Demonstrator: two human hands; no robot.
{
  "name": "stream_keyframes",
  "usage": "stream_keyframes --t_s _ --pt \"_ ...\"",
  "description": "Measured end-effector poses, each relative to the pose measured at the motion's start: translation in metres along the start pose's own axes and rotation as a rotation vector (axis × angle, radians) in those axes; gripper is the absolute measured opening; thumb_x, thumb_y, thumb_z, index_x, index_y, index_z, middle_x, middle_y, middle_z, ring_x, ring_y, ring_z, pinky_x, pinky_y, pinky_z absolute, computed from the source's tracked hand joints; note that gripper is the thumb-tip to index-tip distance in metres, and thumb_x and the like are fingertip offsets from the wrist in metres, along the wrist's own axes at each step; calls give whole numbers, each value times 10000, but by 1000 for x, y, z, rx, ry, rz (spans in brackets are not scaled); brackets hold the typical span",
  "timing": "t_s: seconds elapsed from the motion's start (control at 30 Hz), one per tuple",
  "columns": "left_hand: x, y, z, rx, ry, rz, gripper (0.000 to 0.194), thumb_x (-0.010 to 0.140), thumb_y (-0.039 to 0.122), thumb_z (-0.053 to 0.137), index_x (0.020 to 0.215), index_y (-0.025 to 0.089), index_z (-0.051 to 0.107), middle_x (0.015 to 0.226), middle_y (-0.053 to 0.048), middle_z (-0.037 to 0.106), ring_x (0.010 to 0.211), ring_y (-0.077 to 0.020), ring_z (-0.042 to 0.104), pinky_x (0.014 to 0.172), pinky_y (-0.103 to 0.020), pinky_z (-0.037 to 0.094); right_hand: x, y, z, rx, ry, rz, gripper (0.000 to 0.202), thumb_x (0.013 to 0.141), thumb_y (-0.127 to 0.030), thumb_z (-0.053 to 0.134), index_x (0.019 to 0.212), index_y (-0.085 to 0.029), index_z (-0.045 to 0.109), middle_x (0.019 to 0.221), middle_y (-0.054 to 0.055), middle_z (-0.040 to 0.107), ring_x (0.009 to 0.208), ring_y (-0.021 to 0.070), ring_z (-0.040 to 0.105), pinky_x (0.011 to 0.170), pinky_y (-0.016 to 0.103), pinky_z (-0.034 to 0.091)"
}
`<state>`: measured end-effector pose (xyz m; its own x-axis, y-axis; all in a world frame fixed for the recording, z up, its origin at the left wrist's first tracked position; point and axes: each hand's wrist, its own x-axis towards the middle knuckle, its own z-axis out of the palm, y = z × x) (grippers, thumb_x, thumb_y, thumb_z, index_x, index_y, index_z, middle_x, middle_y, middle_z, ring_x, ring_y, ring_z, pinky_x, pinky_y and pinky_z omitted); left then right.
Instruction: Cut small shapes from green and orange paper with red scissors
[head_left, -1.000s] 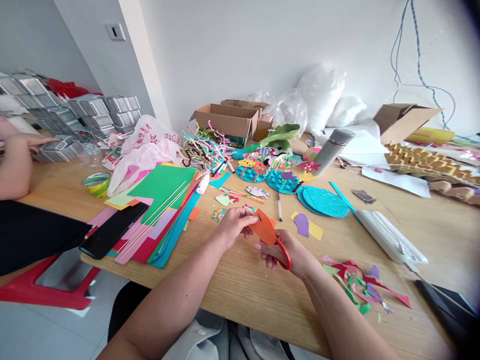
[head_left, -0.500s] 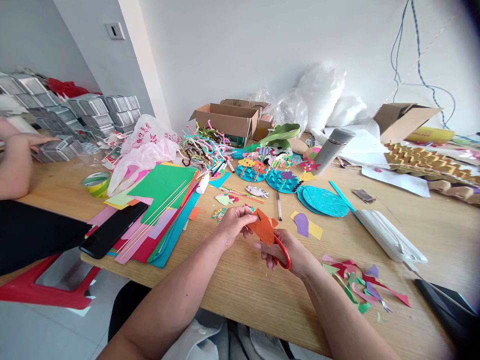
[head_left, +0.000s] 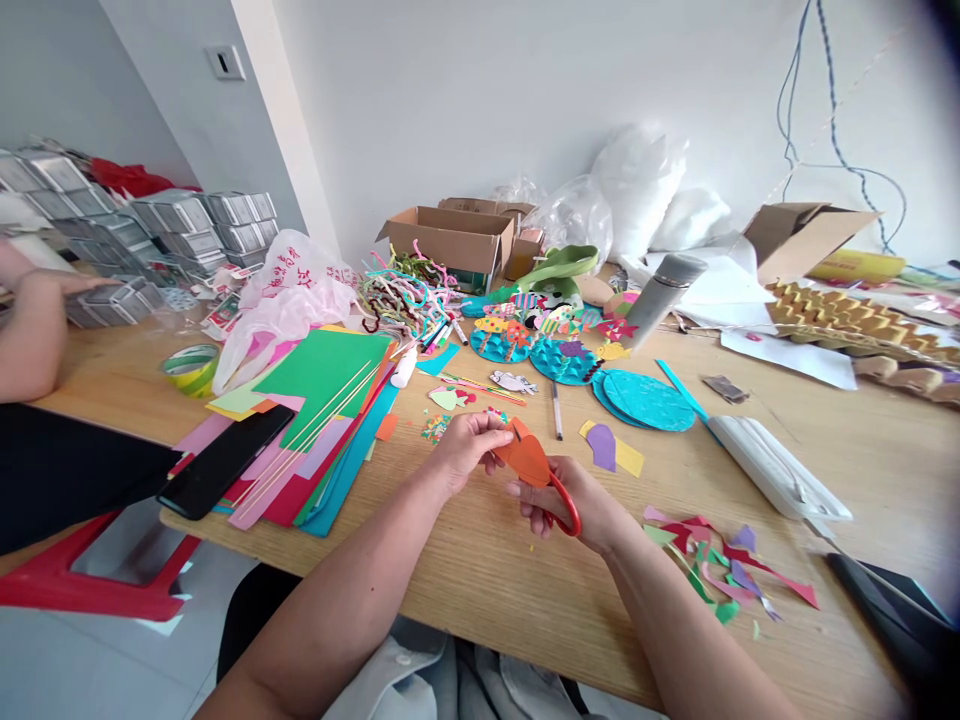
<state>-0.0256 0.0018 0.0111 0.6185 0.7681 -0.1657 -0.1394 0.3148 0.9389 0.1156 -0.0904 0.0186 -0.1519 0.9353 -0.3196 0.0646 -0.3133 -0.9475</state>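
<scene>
The left hand [head_left: 471, 450] is pinching an orange paper [head_left: 529, 460] between thumb and fingers, and the right hand [head_left: 576, 498] grasps the red-handled scissors [head_left: 567, 506] at the right side of this paper, which is held above the near middle part of the wooden table [head_left: 450, 560]. On the left there lie a green sheet [head_left: 315, 358] and a black phone [head_left: 225, 462], while on the right, near, is a heap of paper scraps [head_left: 739, 572]. Farther than the hands, a pen [head_left: 556, 412] lies to the left of the blue discs [head_left: 654, 400].
</scene>
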Motion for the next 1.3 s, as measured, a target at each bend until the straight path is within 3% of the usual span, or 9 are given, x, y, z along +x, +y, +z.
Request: stream_keyframes --t_s 1.3 --pt "3 -7 -1 -20 3 -12 259 607 347 703 698 132 591 591 8 573 417 -59 456 375 -185 312 -1 -5 3 -67 30 14 396 631 -465 745 812 -143 602 532 -37 568 402 99 549 369 192 412"
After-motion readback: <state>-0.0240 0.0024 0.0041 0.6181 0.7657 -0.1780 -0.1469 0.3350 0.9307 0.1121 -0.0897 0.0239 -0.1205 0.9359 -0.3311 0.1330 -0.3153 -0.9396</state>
